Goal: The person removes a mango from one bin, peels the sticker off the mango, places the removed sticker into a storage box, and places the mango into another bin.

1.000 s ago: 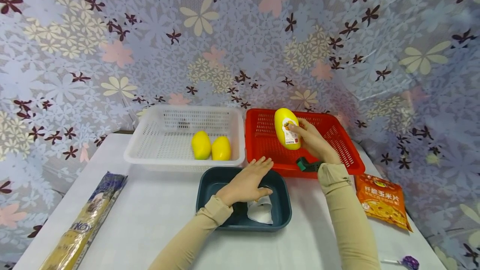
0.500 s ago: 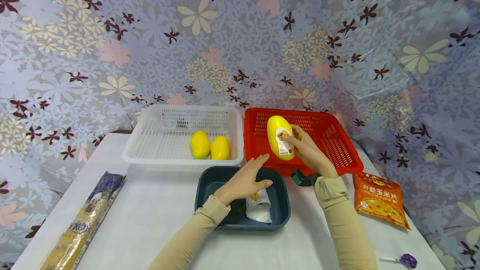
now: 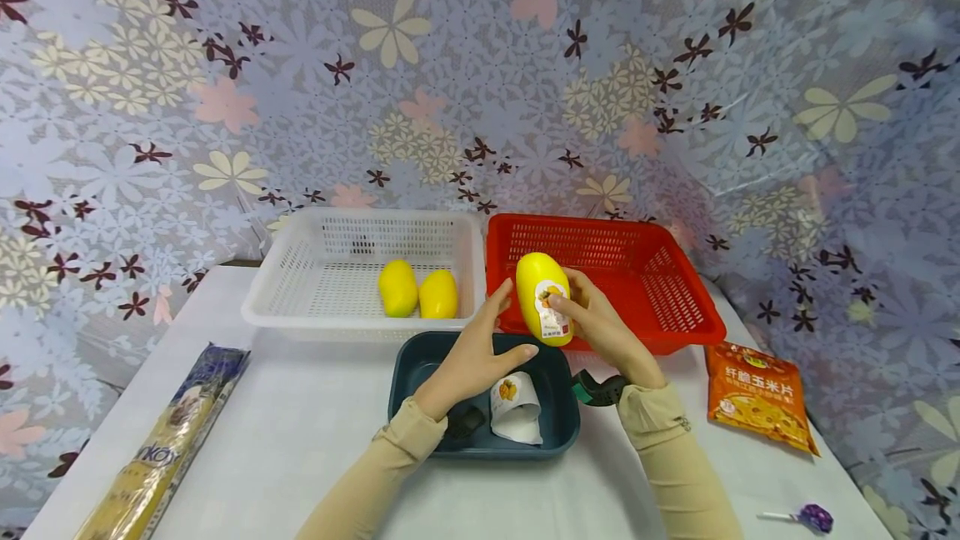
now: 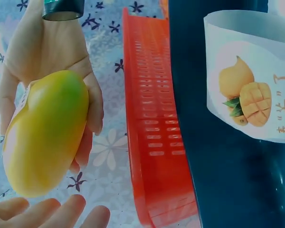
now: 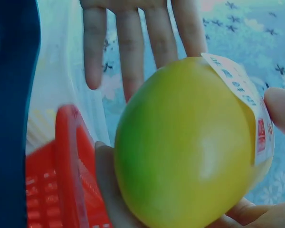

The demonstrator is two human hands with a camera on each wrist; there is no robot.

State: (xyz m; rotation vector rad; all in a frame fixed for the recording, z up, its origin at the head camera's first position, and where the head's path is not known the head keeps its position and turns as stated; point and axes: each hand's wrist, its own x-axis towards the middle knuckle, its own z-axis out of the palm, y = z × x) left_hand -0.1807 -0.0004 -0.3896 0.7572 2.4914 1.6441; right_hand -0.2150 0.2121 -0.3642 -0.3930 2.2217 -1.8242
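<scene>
My right hand (image 3: 606, 330) grips a yellow mango (image 3: 531, 275) above the front of the red basket (image 3: 652, 294). Its thumb lies on the white sticker (image 3: 551, 313) on the fruit. In the right wrist view the mango (image 5: 180, 142) shows a green side, and one sticker edge stands off the skin. My left hand (image 3: 467, 363) is held beside it, fingers extended and apart from the fruit. Below is a dark blue tray (image 3: 567, 436) with a curled white strip (image 3: 517, 419) printed with mangoes and a dark object (image 3: 465, 422). Two more mangoes (image 3: 397, 288) lie in the white basket (image 3: 300, 322).
The two baskets stand side by side at the back, against a flower-patterned backdrop. An orange snack bag (image 3: 761, 398) and a purple lollipop (image 3: 813, 517) lie at right. A long pasta packet (image 3: 176, 436) lies on the left of the white table (image 3: 300, 432).
My right hand has brought the mango left and down, out from over the red basket's middle. My left hand has turned and lifted slightly towards the fruit.
</scene>
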